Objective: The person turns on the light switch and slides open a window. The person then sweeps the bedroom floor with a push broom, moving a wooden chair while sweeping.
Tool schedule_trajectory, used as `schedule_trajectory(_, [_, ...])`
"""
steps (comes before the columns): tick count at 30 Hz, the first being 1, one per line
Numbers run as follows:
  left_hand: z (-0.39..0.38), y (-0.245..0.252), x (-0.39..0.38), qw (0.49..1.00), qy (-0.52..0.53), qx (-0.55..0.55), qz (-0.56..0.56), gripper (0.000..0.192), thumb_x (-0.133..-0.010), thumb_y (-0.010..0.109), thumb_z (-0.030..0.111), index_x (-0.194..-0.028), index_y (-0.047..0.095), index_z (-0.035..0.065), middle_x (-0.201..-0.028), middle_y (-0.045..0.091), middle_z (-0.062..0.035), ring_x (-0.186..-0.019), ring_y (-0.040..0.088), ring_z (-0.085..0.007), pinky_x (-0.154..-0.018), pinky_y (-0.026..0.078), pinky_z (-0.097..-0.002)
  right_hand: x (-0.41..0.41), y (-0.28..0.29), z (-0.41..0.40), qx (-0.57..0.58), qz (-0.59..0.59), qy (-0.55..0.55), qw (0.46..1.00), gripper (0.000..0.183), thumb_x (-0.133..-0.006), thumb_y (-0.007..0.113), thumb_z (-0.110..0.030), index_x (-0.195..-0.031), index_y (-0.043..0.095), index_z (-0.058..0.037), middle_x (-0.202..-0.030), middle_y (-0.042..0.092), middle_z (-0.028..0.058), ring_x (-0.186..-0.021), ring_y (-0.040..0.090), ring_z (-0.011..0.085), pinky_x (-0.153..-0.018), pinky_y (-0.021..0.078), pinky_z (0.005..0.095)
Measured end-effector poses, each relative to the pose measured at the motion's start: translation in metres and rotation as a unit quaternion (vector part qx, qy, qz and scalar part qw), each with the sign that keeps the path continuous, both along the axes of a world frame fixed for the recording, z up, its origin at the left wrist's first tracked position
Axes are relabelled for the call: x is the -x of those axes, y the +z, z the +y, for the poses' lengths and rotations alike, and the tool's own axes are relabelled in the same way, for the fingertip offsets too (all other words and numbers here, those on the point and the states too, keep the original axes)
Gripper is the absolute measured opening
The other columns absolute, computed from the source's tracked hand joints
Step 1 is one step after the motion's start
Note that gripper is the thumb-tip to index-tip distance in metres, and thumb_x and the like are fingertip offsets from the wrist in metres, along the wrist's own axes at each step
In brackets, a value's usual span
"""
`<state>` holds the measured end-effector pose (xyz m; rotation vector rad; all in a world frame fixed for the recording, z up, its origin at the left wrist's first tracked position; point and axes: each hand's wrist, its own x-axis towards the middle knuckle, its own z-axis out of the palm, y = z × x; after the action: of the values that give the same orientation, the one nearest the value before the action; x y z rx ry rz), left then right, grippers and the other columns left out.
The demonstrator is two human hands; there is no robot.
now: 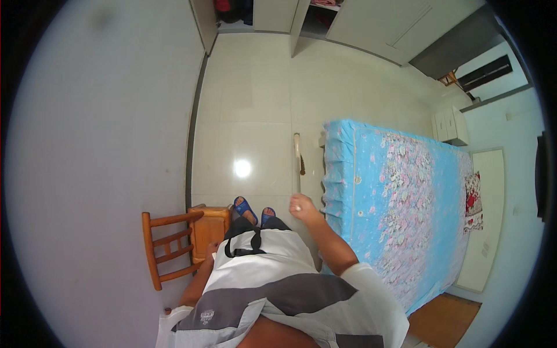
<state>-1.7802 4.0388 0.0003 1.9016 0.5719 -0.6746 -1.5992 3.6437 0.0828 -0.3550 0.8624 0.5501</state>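
Note:
My right hand (301, 207) is closed around the upper end of a long, thin pole, probably a mop or broom handle (299, 183). Its pale head (296, 145) is low over the tiled floor, beside a small brown patch. At my left side, my left hand (212, 249) hangs beside the seat of a wooden chair (211, 226), partly hidden by my shirt; whether it holds anything is not visible.
A bed with a blue floral cover (370, 182) stands close on the right. The wall (109, 152) rises on the left, behind the chair. Cabinets with open doors (272, 15) line the far side. A small white drawer unit (450, 126) stands past the bed.

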Motion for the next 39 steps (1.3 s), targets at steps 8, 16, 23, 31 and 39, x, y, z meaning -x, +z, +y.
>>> schedule_trajectory(8, [-0.009,0.017,-0.068,0.995,-0.087,-0.042,0.019,0.023,-0.072,0.055,0.022,-0.081,0.059,0.0015,-0.069,0.059,-0.0133,-0.062,0.057,-0.0195,-0.058,0.042,-0.0297,0.019,0.126,-0.019,-0.136,0.201,-0.126,0.962,0.023,-0.078,0.04,-0.013,-0.056,0.034,-0.0099,-0.043,0.03,-0.0049,-0.033,0.03,0.0057,-0.031,0.0255,0.0181])
schedule_trajectory(16, [-0.007,0.056,-0.106,0.988,-0.138,-0.061,0.026,0.022,-0.071,0.056,0.024,-0.076,0.058,0.0024,-0.064,0.057,-0.0122,-0.058,0.055,-0.0173,-0.055,0.041,-0.0303,-0.014,0.076,0.066,-0.122,0.196,-0.204,0.951,0.022,-0.065,0.041,0.006,-0.053,0.028,-0.0073,-0.047,0.032,0.0009,-0.038,0.035,0.0124,-0.035,0.0325,0.0225])
schedule_trajectory(23, [0.023,0.014,-0.077,0.998,-0.054,-0.025,0.013,0.023,-0.07,0.058,0.023,-0.07,0.057,-0.0001,-0.059,0.055,-0.0114,-0.055,0.052,-0.0146,-0.052,0.04,-0.0308,-0.105,0.078,0.133,-0.191,0.157,-0.216,0.945,0.018,-0.066,0.043,0.002,-0.054,0.033,-0.0073,-0.045,0.033,0.0,-0.036,0.034,0.0107,-0.034,0.0348,0.0205])
schedule_trajectory(31, [0.023,0.037,-0.081,0.999,-0.027,-0.023,0.019,0.021,-0.068,0.058,0.022,-0.07,0.058,0.0007,-0.061,0.056,-0.0132,-0.052,0.049,-0.0158,-0.052,0.039,-0.0305,-0.107,0.061,0.094,-0.218,0.114,-0.063,0.967,0.014,-0.076,0.041,-0.01,-0.063,0.04,-0.0057,-0.047,0.037,-0.0028,-0.035,0.035,0.0079,-0.032,0.031,0.0184])
schedule_trajectory(39, [0.001,0.03,-0.09,0.997,-0.057,-0.045,0.001,0.02,-0.072,0.054,0.023,-0.073,0.059,0.0035,-0.062,0.056,-0.0133,-0.053,0.051,-0.0153,-0.053,0.04,-0.0297,-0.018,0.139,0.062,0.051,0.114,0.344,0.931,0.015,-0.08,0.042,-0.014,-0.069,0.043,-0.0043,-0.047,0.035,-0.0053,-0.035,0.032,0.004,-0.03,0.0254,0.015])
